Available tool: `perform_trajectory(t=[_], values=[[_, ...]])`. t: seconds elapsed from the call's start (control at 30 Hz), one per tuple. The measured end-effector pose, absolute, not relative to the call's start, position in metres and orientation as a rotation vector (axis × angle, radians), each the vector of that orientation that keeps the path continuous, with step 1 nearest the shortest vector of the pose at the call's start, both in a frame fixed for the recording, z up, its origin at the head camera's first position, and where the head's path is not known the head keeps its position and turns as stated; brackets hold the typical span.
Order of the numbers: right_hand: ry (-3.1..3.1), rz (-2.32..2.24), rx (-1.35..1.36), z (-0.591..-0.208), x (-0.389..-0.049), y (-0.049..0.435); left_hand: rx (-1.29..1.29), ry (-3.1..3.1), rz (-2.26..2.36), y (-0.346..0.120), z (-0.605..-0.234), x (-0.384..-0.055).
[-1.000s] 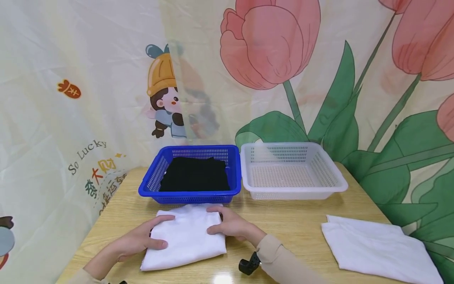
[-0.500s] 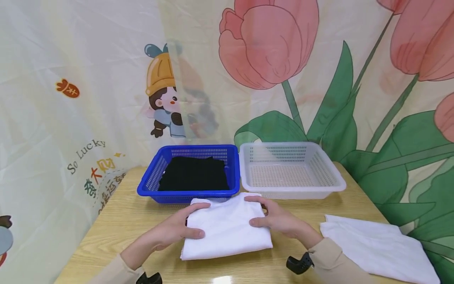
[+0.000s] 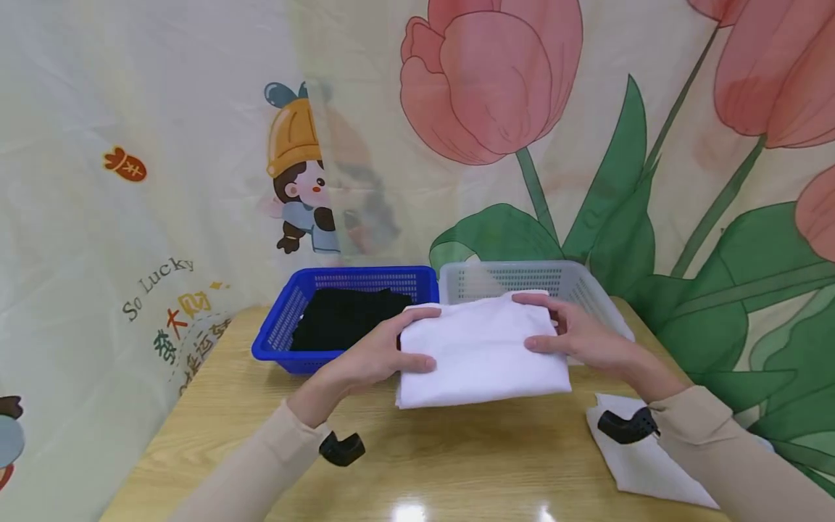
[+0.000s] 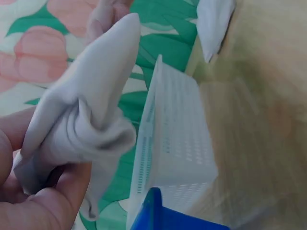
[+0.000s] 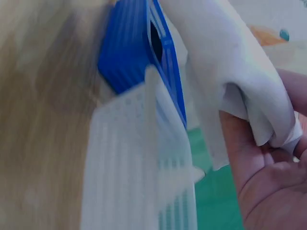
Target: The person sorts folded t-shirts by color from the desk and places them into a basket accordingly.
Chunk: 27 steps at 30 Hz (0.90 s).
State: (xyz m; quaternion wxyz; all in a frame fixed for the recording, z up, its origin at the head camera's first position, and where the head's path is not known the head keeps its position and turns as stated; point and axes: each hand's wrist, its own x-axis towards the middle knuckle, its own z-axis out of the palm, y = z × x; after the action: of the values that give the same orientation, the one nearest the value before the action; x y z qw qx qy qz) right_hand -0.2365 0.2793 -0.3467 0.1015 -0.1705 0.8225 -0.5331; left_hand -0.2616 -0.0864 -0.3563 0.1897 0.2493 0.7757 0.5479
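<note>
Approx midway, judging by how things lie: black cloth already sits in the blue basket, centre-L of the frame, so that part looks done. The folded white cloth is mid-frame, held up off the counter w/ its far edge overlapping the white basket in the head view; can't tell if it's past the near rim, but it isn't set down yet. Both hands share the load: L hand pinches the L side betw. thumb & fingers, R hand does the same on the R side, so each grip is closed on fabric. Left, prob.: lowering that one, then dealing w/ the second white cloth, lying lower R on the counter, partly behind the R forearm. Most of the white basket's inside is hidden, so no verdict on contents. Re writing: "So Lucky" is printed on the backdrop, mid-L, w/ the Chinese characters 發大财 below; the line under that is curved & partly unreadable. Red pouch print, upper L, has a mark too small to read. No brand or label visible on baskets or cloths.
</note>
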Motion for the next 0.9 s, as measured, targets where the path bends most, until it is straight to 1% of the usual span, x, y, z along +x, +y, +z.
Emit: perform_trajectory(t=[0.2,0.33,0.43,0.67,0.9], values=[[2.719,-1.383,-0.508,-0.334,-0.265,0.309,0.654,2.268,1.584,-0.040,-0.351,-0.306],[2.810,-1.250,-0.486,-0.335,-0.284,0.329,0.651,2.305,1.584,-0.012,-0.353,-0.330],[2.800,-1.244,-0.459,-0.339,-0.297,0.341,0.650,2.328,1.598,0.006,-0.356,-0.343],[2.751,-1.269,-0.366,-0.353,-0.319,0.362,0.564,2.297,1.673,0.042,-0.370,-0.358],[2.748,-1.236,-0.406,-0.374,-0.335,0.375,0.449,2.398,1.675,0.065,-0.383,-0.365]])
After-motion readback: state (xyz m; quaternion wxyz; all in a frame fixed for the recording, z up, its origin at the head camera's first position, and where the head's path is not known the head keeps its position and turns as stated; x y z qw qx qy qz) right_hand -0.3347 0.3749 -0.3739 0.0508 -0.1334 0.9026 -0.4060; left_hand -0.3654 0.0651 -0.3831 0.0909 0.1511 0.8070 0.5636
